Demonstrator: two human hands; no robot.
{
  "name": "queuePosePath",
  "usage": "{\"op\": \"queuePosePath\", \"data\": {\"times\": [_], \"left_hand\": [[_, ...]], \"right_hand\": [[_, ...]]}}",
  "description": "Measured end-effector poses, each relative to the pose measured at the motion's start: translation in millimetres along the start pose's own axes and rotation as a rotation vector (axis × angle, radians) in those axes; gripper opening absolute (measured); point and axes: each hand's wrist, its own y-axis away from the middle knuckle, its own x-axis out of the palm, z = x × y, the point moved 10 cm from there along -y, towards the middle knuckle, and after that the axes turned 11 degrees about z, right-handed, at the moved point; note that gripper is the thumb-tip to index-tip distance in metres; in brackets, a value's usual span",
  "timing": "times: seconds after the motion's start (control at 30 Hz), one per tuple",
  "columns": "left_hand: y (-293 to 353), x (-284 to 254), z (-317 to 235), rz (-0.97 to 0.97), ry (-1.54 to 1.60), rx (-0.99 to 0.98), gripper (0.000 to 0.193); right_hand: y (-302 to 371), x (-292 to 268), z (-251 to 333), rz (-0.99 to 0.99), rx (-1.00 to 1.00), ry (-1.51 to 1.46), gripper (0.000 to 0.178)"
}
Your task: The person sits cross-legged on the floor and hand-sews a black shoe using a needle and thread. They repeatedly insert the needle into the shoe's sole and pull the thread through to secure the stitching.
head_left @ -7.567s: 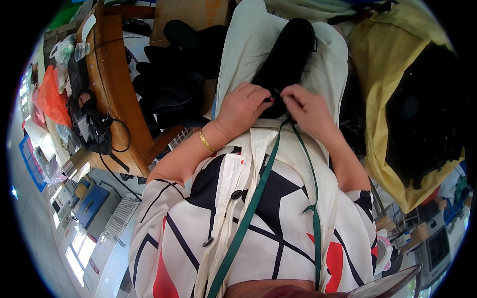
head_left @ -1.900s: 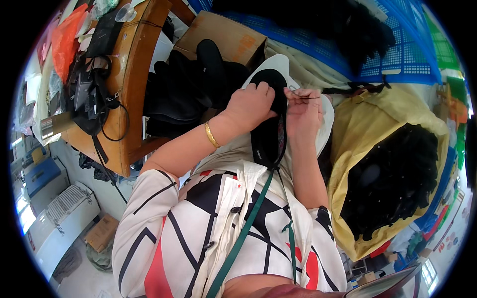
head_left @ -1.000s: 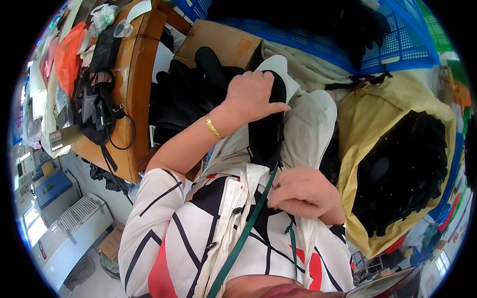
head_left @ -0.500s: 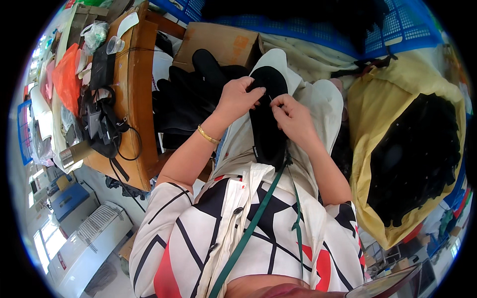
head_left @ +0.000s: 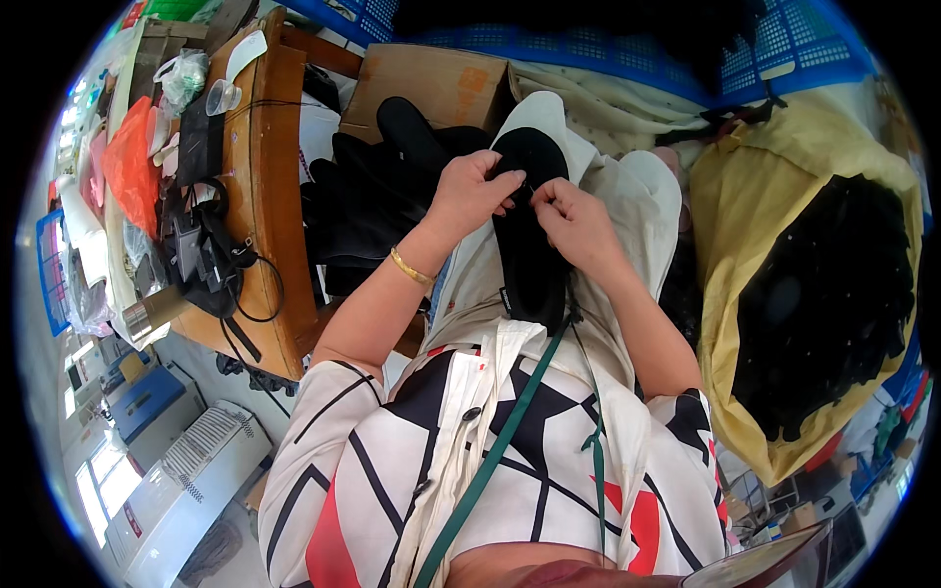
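Observation:
A black cloth shoe lies lengthwise on my lap, rounded toe away from me and a small pale label near its heel. My left hand grips its left edge near the toe, thumb on top and fingers curled partly out of sight. On its right side, my right hand is closed in a pinch just over the shoe, close to my left thumb. Whatever thin thing sits between those fingertips is too small to name. To the left lies a pile of similar black shoes.
A cardboard box stands beyond the pile, with a blue plastic crate behind. Right of my legs is a yellow sack full of black pieces. The wooden table at left carries a black bag with straps.
My right hand has shifted slightly up and left, its pinch nearer to my left fingers. My left hand and the shoe have hardly moved.

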Motion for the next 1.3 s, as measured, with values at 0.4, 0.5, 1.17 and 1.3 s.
{"op": "queuePosePath", "data": {"times": [0.4, 0.5, 1.17, 1.3], "left_hand": [[-2, 5, 8, 0.102, 0.268, -0.090, 0.014], [-3, 5, 9, 0.099, 0.258, -0.093, 0.014], [-5, 7, 20, 0.066, 0.326, -0.150, 0.013], [-6, 12, 16, 0.094, 0.303, -0.119, 0.010]], "right_hand": [[3, -4, 16, -0.167, -0.207, 0.314, 0.008], [4, -5, 20, -0.144, -0.249, 0.315, 0.007], [-16, -10, 21, -0.211, -0.149, 0.103, 0.009], [-4, -27, 53, -0.299, -0.387, 0.336, 0.008]]}}
